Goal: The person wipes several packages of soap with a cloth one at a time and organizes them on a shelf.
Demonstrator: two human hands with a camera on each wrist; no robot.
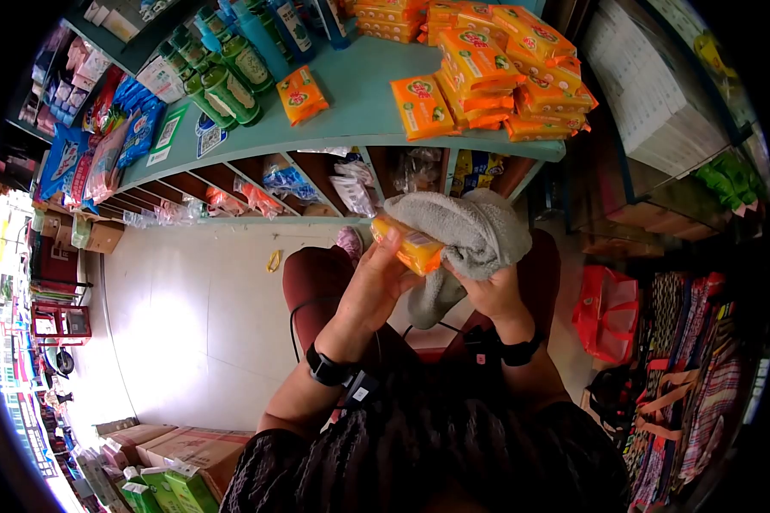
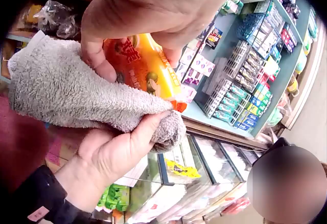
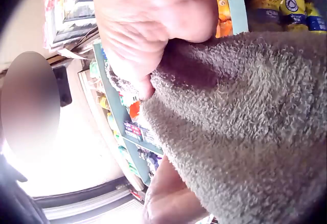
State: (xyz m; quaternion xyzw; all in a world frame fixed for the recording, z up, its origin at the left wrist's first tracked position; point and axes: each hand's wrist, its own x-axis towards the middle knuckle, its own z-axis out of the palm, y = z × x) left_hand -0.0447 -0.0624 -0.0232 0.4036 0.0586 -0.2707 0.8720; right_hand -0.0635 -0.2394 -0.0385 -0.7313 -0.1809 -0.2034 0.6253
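My left hand (image 1: 376, 286) grips an orange plastic-wrapped pack (image 1: 412, 250), shaped like a soap bar, with its thumb and fingers on the wrapper. A thick grey towel (image 1: 466, 222) hangs bunched in my right hand (image 1: 494, 299), just right of the pack. In the left wrist view the towel (image 2: 97, 91) overlaps the lower side of the pack (image 2: 145, 65), and the right thumb presses on the cloth. In the right wrist view, the right hand's fingers (image 3: 145, 86) curl into the towel (image 3: 245, 116), which hides most of the pack.
More orange packs (image 1: 479, 77) are stacked on the green counter (image 1: 351, 107), with a single pack (image 1: 302, 95) beside green bottles (image 1: 231, 94). Below, cubbyholes hold bagged goods (image 1: 287, 179). A red bag (image 1: 606, 312) stands at right; cardboard boxes (image 1: 188, 449) lie at lower left.
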